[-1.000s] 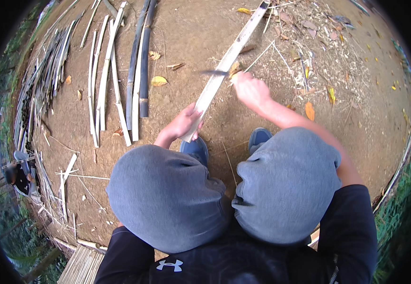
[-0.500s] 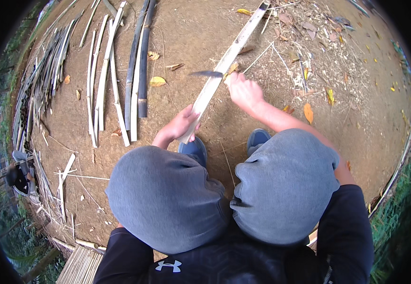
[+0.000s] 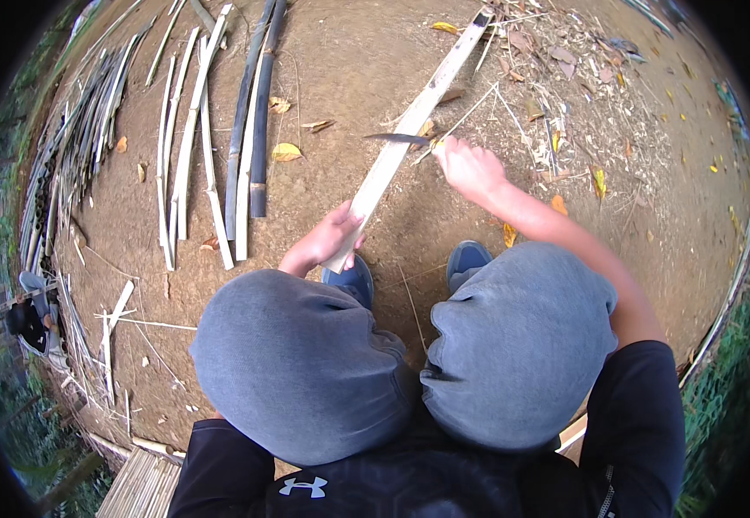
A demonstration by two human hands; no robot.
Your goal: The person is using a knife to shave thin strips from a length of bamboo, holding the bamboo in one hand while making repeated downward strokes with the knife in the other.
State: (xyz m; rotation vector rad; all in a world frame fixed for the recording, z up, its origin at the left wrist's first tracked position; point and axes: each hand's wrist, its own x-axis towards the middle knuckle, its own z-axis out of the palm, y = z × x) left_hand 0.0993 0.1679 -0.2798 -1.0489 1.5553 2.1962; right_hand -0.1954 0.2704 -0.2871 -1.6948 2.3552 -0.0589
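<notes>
On bare dirt, left hand gripping bamboo slat, right hand holding knife

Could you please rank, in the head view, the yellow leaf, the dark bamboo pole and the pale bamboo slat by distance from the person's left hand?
From the left hand:
1. Pale bamboo slat: its near end lies in that hand, and it runs up to the right.
2. Yellow leaf: on the dirt, up and slightly left.
3. Dark bamboo pole: just beyond the leaf, further left.
</notes>
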